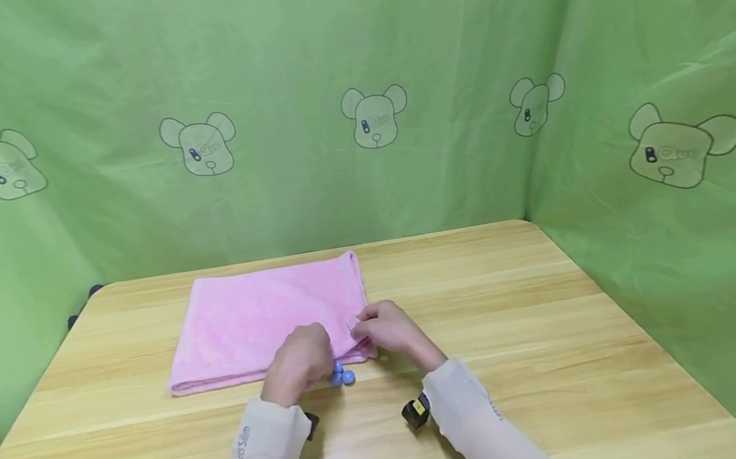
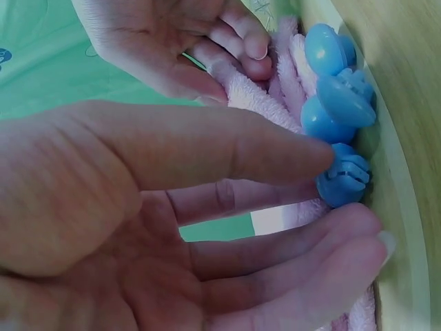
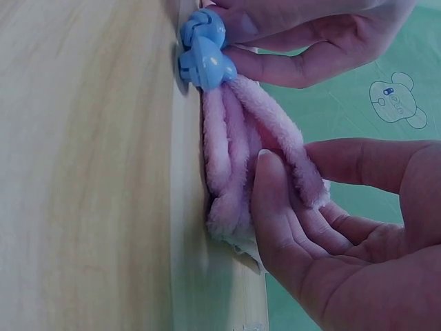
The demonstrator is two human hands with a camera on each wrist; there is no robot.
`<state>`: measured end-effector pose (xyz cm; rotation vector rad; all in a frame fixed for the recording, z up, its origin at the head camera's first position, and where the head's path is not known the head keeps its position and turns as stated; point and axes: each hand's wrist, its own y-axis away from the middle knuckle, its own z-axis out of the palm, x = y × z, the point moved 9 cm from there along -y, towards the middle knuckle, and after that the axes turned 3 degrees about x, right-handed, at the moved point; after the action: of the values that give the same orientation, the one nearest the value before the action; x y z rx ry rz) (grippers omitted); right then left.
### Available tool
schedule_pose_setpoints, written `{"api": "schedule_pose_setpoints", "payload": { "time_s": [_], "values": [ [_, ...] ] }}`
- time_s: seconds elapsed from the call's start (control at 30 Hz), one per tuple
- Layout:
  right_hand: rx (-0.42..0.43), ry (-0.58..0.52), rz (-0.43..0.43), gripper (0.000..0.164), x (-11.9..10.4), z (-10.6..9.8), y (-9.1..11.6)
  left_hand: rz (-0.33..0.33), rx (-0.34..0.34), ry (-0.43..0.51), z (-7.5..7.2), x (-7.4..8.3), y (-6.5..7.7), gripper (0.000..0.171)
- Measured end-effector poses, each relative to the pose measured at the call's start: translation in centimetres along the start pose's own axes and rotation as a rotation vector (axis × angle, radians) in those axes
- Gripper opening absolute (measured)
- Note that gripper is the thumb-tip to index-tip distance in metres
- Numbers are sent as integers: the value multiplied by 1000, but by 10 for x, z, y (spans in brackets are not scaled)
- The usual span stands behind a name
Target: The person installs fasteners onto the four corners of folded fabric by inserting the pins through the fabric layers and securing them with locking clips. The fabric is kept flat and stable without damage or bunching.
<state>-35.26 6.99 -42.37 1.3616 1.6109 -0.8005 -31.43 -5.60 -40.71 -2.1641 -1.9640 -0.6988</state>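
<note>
A folded pink fluffy towel (image 1: 261, 311) lies on the table, its layered edge facing the person. Along that edge sit several small blue round plastic clips (image 1: 348, 377), glossy and domed with notched parts. My left hand (image 1: 301, 356) is at the near edge; its thumb and index finger pinch the lowest blue clip (image 2: 344, 181) in the left wrist view. The other fingers extend beside it. At the towel's near right corner, my right hand (image 1: 390, 325) pinches the upper layer (image 3: 303, 162) between thumb and fingers, lifting it slightly off the layers below.
The wooden table (image 1: 524, 317) spreads around the towel. Green curtains (image 1: 291, 55) with bear-head drawings stand behind and at both sides. A black wrist camera (image 1: 416, 412) hangs under the right forearm.
</note>
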Motion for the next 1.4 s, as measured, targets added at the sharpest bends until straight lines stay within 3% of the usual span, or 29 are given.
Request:
{"api": "schedule_pose_setpoints", "payload": {
  "time_s": [0.6,0.93,1.13,1.23,1.4],
  "values": [
    [5,1,4,7,0,-1,0,23,85,-21,-3,-2,-8,27],
    [7,-1,16,7,3,-1,0,125,134,41,-12,-1,-12,14],
    [6,6,23,7,4,-1,-1,131,164,48,-13,-2,-17,7],
    [2,2,30,7,5,-1,-1,124,209,83,-17,-3,-19,8],
    [-2,-1,22,7,5,0,-2,138,343,196,-29,-2,-21,4]
  ]
}}
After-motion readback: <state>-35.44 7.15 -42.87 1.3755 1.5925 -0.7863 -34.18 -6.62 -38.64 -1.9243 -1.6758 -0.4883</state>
